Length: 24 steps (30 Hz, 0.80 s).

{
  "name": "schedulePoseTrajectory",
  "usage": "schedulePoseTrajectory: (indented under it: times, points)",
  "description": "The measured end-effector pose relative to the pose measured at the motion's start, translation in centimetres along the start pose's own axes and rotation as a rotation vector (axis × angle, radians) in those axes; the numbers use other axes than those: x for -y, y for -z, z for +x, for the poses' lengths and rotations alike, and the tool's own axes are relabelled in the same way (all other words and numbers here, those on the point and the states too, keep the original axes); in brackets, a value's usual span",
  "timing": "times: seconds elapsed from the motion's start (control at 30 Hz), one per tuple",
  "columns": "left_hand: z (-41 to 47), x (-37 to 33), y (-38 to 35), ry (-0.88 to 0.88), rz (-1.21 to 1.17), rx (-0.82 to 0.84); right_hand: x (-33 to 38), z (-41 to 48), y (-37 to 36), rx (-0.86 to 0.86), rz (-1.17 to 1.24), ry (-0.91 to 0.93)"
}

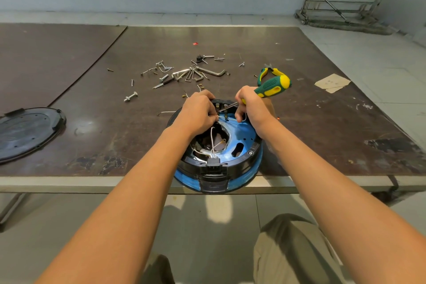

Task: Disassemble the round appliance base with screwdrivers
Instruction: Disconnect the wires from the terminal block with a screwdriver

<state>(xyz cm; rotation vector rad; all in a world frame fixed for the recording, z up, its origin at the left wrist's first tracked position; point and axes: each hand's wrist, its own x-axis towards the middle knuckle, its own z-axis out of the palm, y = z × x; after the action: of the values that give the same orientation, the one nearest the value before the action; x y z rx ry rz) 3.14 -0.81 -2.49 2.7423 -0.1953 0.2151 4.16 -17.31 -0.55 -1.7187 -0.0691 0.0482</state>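
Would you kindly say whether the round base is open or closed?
Open: the appliance base shows bare white wires inside.

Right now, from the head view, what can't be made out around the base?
- Tip of the screwdriver: head view, hidden behind the left hand; its screw unseen.
- Hold of the left hand: head view, fingers curl under; what they pinch is unclear.
- Far rim of the appliance base: head view, covered by the left hand and right hand.
- Marks on the paper scrap: head view, too small to read.
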Motion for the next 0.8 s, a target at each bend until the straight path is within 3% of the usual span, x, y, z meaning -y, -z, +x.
schedulePoseTrajectory:
  times: [0.13, 0.8]
  points:
    - [0.02, 0.19, -0.12, -0.023, 0.007, -0.001, -0.59, -0.03, 0.07, 0.001, 0.009, 0.064]
    - [0.23, 0.19, -0.24, -0.02, -0.003, 0.002, -0.87, 0.7, 0.06, -0.006, 0.059, 0.042]
